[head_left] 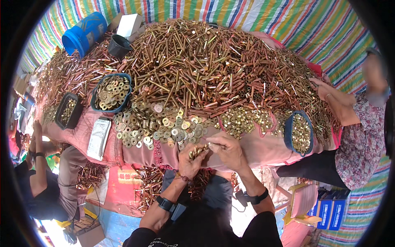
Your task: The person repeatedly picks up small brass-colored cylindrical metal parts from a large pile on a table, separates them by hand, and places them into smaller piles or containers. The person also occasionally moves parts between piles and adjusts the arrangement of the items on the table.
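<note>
My left hand (190,162) is curled round several small brass-coloured nuts (194,154) at the near edge of a cloth-covered table (135,153). Close beside it, my right hand (228,151) has its thumb and fingertips pinched together; whatever sits between them is too small to make out. Just beyond my hands lie a heap of loose flat washers (164,125) and, to its right, a heap of nuts (242,121). Behind both rises a large mound of long coppery bolts (197,61).
A blue basket of washers (94,99) and a dark tray of nuts (61,101) stand left, near a silver packet (98,138). At right is a blue basket of nuts (289,142). Co-workers' hands reach in from the right (323,88) and left (37,131). A blue bucket (88,31) lies behind.
</note>
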`<action>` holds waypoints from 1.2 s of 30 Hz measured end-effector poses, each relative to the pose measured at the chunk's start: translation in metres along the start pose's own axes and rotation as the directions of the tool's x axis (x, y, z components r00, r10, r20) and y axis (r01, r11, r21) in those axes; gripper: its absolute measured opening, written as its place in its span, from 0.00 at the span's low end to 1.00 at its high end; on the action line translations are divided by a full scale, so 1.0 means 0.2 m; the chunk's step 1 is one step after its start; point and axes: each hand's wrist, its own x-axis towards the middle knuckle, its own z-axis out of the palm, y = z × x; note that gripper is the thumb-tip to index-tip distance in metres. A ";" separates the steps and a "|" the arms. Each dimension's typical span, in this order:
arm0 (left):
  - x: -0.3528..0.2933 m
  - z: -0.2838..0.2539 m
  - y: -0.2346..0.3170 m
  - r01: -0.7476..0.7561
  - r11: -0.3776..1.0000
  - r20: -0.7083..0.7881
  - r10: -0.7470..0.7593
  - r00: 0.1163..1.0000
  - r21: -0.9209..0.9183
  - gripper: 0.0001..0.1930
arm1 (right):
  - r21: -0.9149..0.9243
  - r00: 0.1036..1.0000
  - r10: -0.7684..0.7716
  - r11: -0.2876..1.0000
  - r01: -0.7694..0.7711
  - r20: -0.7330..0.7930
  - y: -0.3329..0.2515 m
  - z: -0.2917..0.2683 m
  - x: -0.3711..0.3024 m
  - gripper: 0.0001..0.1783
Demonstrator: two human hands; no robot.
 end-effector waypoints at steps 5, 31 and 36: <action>0.00 0.00 -0.01 0.001 0.998 0.015 0.000 1.000 -0.056 0.11 | 0.008 0.999 -0.001 1.000 0.002 -0.053 -0.05 0.03 -0.01 0.13; 0.00 -0.02 -0.02 0.140 0.980 0.076 -0.130 0.989 -0.140 0.08 | -0.070 0.985 0.138 0.987 -0.145 -0.104 -0.06 0.08 -0.07 0.15; -0.01 0.00 -0.03 0.076 0.985 0.049 -0.069 0.996 -0.155 0.08 | -0.251 0.982 -0.126 0.964 0.088 -0.141 -0.05 0.10 -0.06 0.15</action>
